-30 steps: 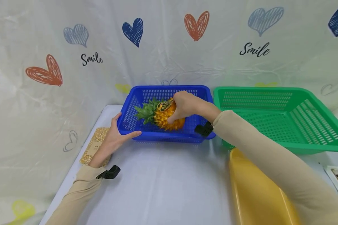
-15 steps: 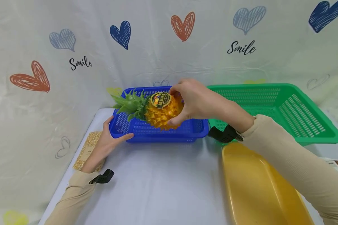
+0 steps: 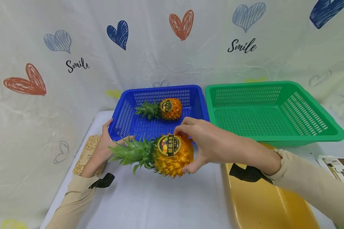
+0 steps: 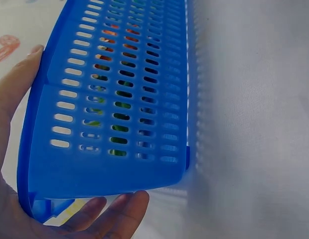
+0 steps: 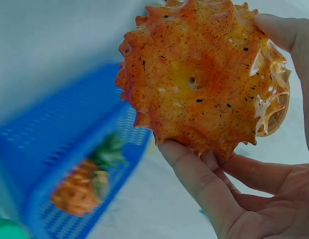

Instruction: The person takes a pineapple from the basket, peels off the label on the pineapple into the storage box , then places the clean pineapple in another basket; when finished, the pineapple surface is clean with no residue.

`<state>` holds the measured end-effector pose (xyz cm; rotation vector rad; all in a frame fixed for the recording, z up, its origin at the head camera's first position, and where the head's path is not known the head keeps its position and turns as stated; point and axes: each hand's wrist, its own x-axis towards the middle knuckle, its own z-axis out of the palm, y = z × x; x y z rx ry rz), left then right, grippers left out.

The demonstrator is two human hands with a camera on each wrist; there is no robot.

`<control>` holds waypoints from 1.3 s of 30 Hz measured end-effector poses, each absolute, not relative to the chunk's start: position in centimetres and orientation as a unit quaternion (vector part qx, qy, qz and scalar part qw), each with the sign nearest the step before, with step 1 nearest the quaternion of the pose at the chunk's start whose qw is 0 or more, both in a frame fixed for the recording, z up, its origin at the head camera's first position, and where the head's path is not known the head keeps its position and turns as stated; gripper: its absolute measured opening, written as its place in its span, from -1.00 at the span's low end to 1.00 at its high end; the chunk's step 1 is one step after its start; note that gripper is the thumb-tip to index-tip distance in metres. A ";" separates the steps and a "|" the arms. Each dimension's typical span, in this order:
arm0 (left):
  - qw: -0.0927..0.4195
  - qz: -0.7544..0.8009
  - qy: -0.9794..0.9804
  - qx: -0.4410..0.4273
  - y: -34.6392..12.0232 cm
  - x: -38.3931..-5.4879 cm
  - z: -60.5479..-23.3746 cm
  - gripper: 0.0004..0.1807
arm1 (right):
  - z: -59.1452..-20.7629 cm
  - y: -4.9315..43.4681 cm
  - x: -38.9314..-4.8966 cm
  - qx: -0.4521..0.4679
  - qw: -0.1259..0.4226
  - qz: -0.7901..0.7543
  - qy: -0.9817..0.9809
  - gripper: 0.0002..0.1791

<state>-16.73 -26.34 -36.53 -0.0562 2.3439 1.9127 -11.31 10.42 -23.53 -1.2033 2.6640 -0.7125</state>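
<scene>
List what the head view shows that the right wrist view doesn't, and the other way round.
Only the head view: the left hand, the yellow tub, the bag of corn kernels and the Smile lettering. Only the right wrist view: the held pineapple's base with its small central pit, and the palm side of the right hand. Both: that hand gripping the pineapple, the blue basket and the second pineapple lying in it. A blurred green bit in the wrist view is apparently the head view's green basket.

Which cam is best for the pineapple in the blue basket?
Head: the pineapple in the blue basket shows whole, with leaves and label. Left wrist: just orange and green bits through the basket's slots. Right wrist: blurred, beyond the held pineapple.
</scene>
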 end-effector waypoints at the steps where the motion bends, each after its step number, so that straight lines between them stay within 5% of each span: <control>1: 0.053 0.583 0.810 -0.026 -26.3 -16.7 -36.3 0.17 | -24.0 10.7 -11.3 -0.398 0.071 -0.235 0.884 -0.22; 4: 0.020 0.436 0.899 -0.037 -26.1 -16.1 -35.8 0.37 | -25.3 11.7 -11.1 -0.398 0.077 -0.230 0.884 -0.20; 20: 0.014 0.446 0.894 -0.049 -26.0 -15.6 -36.2 0.35 | -31.4 13.9 -10.5 -0.355 0.111 -0.222 0.901 -0.12; 39: 0.011 0.445 0.894 -0.051 -26.1 -15.8 -36.1 0.33 | -32.4 14.9 -11.2 -0.360 0.188 -0.269 0.873 0.02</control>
